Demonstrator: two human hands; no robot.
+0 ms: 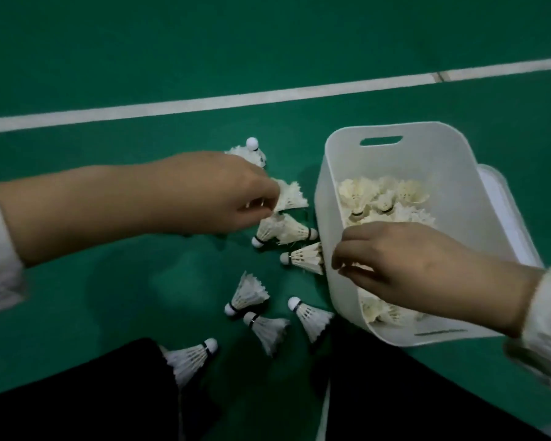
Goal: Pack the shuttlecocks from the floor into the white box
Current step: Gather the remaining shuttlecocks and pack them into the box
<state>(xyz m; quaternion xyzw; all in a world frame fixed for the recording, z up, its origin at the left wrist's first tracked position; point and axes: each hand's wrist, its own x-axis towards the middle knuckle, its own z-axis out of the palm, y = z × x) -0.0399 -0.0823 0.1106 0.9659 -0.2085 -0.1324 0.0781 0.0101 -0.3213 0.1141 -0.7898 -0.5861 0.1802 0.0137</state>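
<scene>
From the head camera, the white box [331,186] sits on the green floor [109,58] at about three o'clock from the middle of the scene. A layer of packed shuttlecocks [382,198] already lies inside it.

The left hand [223,195] reaches in from nine o'clock. Its fingertips pinch the held shuttlecock [291,195] by the feather skirt, just beside the box's left wall.

The right hand [404,265] comes from four o'clock and hangs over the box's near-left rim with its fingers curled. Something pale shows under the fingertips. I cannot tell whether it grips a shuttlecock, holds the rim, or holds nothing.

The loose shuttlecocks [247,296] lie scattered at the box's seven to ten o'clock. One [306,257] touches the box wall and another [191,354] lies against a dark trouser leg [77,393] at six o'clock. A white court line [204,101] runs across at twelve.

These look almost weightless, and the feathers seem thin and easily bent or snapped. I'd judge a light pinch is enough. The rounded cork is the sturdier place to hold, and squeezing the skirt risks crushing it. Dropped in, they may bounce or tip, so a low release seems wise.
</scene>
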